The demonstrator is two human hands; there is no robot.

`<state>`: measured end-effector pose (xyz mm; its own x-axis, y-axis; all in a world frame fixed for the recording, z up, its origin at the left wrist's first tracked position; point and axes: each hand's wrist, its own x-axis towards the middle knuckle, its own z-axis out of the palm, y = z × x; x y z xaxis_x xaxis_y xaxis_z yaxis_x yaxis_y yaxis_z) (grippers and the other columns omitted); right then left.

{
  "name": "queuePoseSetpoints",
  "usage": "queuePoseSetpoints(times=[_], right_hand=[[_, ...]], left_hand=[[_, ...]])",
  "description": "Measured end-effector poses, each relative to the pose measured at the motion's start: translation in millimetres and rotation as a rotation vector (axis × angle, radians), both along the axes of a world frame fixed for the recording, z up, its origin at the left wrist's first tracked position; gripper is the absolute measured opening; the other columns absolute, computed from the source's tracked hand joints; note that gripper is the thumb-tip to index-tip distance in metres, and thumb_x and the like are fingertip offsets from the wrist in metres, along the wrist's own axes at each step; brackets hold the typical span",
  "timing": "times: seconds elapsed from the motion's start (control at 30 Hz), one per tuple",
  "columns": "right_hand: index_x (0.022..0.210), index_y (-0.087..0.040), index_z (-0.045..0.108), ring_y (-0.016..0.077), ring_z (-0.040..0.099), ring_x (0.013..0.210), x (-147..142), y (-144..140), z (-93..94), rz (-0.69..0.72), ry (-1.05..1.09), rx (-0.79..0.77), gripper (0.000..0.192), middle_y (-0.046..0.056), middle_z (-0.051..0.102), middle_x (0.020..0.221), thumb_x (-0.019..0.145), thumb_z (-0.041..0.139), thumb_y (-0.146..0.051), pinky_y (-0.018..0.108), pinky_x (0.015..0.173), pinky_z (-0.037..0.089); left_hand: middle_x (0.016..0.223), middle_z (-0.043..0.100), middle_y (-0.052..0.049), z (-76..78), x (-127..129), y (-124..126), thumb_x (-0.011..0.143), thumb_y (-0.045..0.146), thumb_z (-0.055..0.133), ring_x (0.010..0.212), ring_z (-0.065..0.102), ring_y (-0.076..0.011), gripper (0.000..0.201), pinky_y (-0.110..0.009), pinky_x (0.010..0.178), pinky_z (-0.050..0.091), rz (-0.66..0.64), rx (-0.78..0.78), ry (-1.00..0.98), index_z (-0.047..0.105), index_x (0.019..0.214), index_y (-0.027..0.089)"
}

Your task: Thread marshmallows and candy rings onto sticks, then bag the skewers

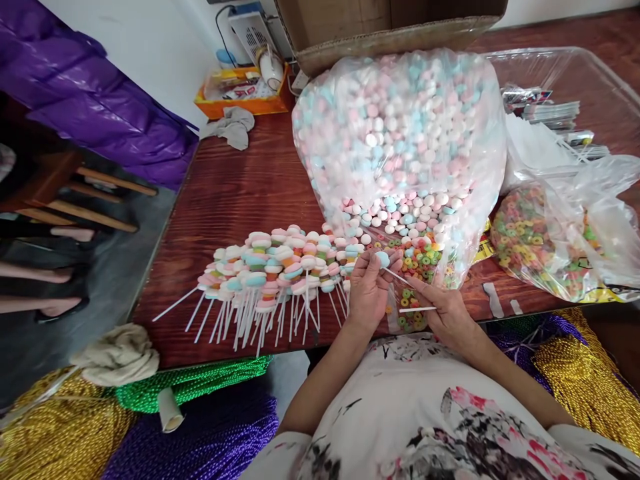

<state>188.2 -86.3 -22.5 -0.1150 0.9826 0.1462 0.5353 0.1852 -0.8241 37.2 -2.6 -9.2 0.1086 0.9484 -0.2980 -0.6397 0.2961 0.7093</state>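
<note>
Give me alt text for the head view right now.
Two hands work at the near edge of a wooden table: the left hand pinches a pale blue candy on a white stick that the right hand holds. A pile of finished candy skewers lies left; an open bag of pastel candies stands behind.

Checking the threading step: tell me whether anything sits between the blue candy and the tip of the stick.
Nothing visible does. The left hand pinches the blue candy right at the tip of the stick that the right hand holds.
</note>
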Motion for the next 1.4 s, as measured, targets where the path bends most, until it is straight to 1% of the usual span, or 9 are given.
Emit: queuePoseSetpoints(times=[0.27,0.4,0.57,0.73,0.93,1.1,1.23,1.33,1.4], right_hand=[[0.141,-0.022,0.059,0.0199,0.072,0.103,-9,0,8.5,-0.018,0.154,0.029,0.046,0.007,0.074,0.120,0.099,0.042,-0.018,0.037,0.094,0.057],[0.143,-0.023,0.057,0.0145,0.067,0.075,-18,-6,3.8,-0.007,0.288,-0.035,0.044,0.004,0.075,0.098,0.102,0.041,-0.023,0.029,0.075,0.058],[0.134,-0.023,0.065,0.0100,0.044,0.049,-32,-9,-8.3,-0.086,0.490,-0.078,0.039,-0.004,0.054,0.059,0.103,0.044,-0.033,0.022,0.050,0.045],[0.132,-0.024,0.066,0.0090,0.037,0.046,-41,-4,-7.9,-0.119,0.612,-0.062,0.037,-0.006,0.042,0.053,0.103,0.047,-0.035,0.022,0.046,0.038],[0.128,-0.024,0.069,0.0086,0.037,0.047,-40,0,-1.4,-0.129,0.646,-0.039,0.036,-0.006,0.042,0.055,0.103,0.048,-0.037,0.022,0.047,0.037],[0.128,-0.021,0.069,0.0091,0.036,0.047,-37,0,1.6,-0.113,0.620,-0.079,0.039,-0.006,0.042,0.055,0.102,0.048,-0.040,0.023,0.047,0.035],[0.118,-0.020,0.071,0.0092,0.037,0.048,-36,5,5.2,-0.120,0.598,-0.056,0.035,-0.005,0.044,0.056,0.101,0.049,-0.041,0.024,0.048,0.035],[0.090,-0.019,0.071,0.0091,0.038,0.050,-29,16,14.3,-0.133,0.570,-0.041,0.031,-0.005,0.044,0.057,0.100,0.052,-0.041,0.024,0.048,0.033],[0.077,-0.019,0.064,0.0087,0.037,0.050,-15,24,21.8,-0.156,0.553,-0.061,0.033,-0.005,0.043,0.056,0.099,0.054,-0.041,0.024,0.048,0.031]], left_hand=[[0.110,0.073,0.000,-8.6,5,-12,0.079,0.041,0.080,0.107,0.072,-0.0208,0.033,-0.037,0.093,0.060,0.066,0.174,0.164,0.063,0.104,0.028],[0.119,0.073,-0.003,-11.9,7,-16,0.080,0.044,0.079,0.111,0.071,-0.0217,0.037,-0.036,0.095,0.060,0.089,0.208,0.241,0.068,0.112,0.029],[0.123,0.072,-0.004,-15.3,6,-17,0.080,0.040,0.079,0.112,0.070,-0.0213,0.029,-0.035,0.097,0.059,0.107,0.271,0.285,0.073,0.105,0.028],[0.120,0.074,-0.001,-5.9,11,-16,0.076,0.043,0.082,0.109,0.071,-0.0218,0.029,-0.036,0.091,0.062,0.159,0.257,0.243,0.072,0.099,0.030],[0.108,0.077,-0.002,-5.1,9,-16,0.078,0.048,0.079,0.095,0.075,-0.0212,0.030,-0.034,0.083,0.064,0.086,0.267,0.236,0.073,0.101,0.030],[0.114,0.076,-0.003,-15.0,-7,-12,0.090,0.034,0.068,0.105,0.074,-0.0218,0.022,-0.040,0.096,0.060,0.109,0.622,0.567,0.073,0.112,0.031],[0.118,0.075,-0.005,-9.0,-10,-12,0.094,0.026,0.062,0.113,0.070,-0.0212,0.029,-0.042,0.105,0.055,0.062,0.960,0.776,0.070,0.122,0.029],[0.120,0.075,-0.007,-3.4,-8,-15,0.097,0.031,0.057,0.113,0.070,-0.0212,0.029,-0.039,0.102,0.056,-0.064,1.011,0.751,0.070,0.123,0.027],[0.122,0.074,-0.007,-2.4,-8,-12,0.100,0.036,0.052,0.111,0.070,-0.0209,0.032,-0.038,0.099,0.057,-0.102,0.920,0.692,0.067,0.126,0.028]])
